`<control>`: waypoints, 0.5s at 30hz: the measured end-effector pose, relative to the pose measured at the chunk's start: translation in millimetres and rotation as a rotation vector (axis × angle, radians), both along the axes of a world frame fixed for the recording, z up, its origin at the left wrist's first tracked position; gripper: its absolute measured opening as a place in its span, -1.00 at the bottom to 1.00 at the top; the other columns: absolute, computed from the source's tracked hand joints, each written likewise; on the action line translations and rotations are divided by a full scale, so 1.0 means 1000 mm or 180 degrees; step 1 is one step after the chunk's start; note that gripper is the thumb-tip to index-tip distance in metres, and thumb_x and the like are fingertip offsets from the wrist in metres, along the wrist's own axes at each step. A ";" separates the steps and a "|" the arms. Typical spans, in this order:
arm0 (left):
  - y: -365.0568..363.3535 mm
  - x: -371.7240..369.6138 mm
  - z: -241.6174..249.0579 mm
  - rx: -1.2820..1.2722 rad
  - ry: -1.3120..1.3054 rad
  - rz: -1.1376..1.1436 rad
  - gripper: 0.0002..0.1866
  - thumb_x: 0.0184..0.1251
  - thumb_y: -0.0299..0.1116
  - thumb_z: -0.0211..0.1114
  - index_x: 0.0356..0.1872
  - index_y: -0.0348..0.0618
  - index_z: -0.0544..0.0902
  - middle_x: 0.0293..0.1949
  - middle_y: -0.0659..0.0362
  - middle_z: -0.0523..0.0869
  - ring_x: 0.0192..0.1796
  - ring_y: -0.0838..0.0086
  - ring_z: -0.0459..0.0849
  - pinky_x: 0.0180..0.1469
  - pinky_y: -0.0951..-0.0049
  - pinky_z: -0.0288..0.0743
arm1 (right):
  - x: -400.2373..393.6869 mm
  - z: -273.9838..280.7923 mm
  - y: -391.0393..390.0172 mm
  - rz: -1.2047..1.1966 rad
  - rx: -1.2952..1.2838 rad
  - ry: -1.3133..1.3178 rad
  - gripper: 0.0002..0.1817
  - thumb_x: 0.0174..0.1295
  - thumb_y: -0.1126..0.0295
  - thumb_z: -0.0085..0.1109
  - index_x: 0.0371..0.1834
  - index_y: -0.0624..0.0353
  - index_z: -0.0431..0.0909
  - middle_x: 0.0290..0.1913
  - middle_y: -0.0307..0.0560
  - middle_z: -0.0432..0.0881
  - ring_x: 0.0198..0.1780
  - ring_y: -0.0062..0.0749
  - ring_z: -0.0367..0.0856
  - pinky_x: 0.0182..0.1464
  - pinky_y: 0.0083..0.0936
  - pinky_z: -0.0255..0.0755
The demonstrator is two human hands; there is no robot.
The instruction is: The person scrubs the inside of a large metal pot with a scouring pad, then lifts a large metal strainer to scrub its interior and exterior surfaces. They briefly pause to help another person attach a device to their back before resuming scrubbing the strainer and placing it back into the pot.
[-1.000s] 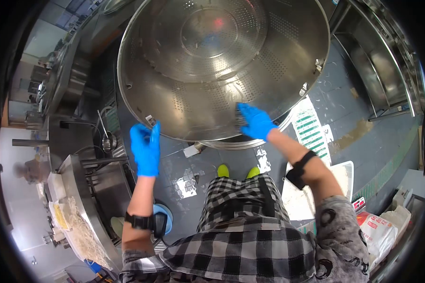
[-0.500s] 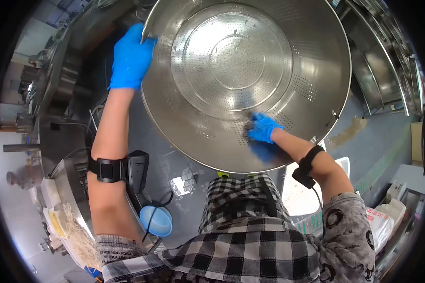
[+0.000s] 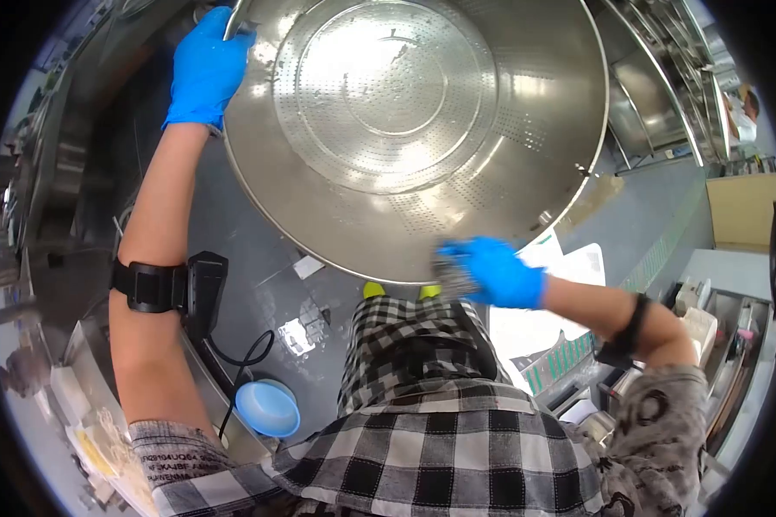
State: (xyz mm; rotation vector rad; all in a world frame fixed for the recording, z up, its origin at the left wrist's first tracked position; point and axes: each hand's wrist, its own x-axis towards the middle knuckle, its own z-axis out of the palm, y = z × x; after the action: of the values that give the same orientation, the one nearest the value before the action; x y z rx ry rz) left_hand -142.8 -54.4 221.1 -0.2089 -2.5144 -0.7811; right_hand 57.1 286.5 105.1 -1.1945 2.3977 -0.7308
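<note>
We have a large perforated metal basin [image 3: 526,185] at twelve o'clock in our view, its round open mouth and ringed, dotted bottom turned towards us. Bright reflections lie across the bottom, and small dark bits cling to it.

At the basin's ten o'clock, our left hand [image 3: 207,69], in a blue glove, is clamped on the rim. At its five o'clock, our right hand [image 3: 500,274], gloved alike, has its fingers curled on a grey scouring pad [image 3: 453,270] over the near edge; the pad is blurred, and we cannot tell whether it touches the metal.

Just beyond the rim at six o'clock are our yellow-green shoes [image 3: 374,289], above our checked apron [image 3: 440,439]. At seven o'clock a small white piece [image 3: 308,266] lies on the grey floor [image 3: 263,319], and farther out on that line sits a light-blue bowl [image 3: 267,407], near a black cable [image 3: 248,362].

Past our right hand, at five o'clock, is a white tray [image 3: 522,334], with green-striped grating [image 3: 560,358] next to it. Metal shelving [image 3: 651,95] stands at three o'clock, and another person [image 3: 741,116] is beyond it.
</note>
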 end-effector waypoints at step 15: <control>0.012 0.002 0.034 -0.0018 -0.0118 -0.0442 -0.64 0.10 -0.28 0.25 -0.11 -0.24 0.51 -0.28 0.02 0.64 -0.27 0.30 0.59 -0.15 0.43 0.41 | -0.005 -0.056 -0.032 -0.1247 0.0201 0.0864 -0.62 -0.18 0.34 0.23 -0.22 0.21 0.51 -0.16 0.13 0.51 -0.11 -0.02 0.49 -0.08 -0.24 0.42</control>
State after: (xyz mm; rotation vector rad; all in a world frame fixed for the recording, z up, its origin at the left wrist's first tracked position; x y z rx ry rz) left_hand -141.0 -42.1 255.3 -0.3775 -2.5584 -0.8393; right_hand 51.6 254.1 48.6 -0.8511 2.9048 -0.6283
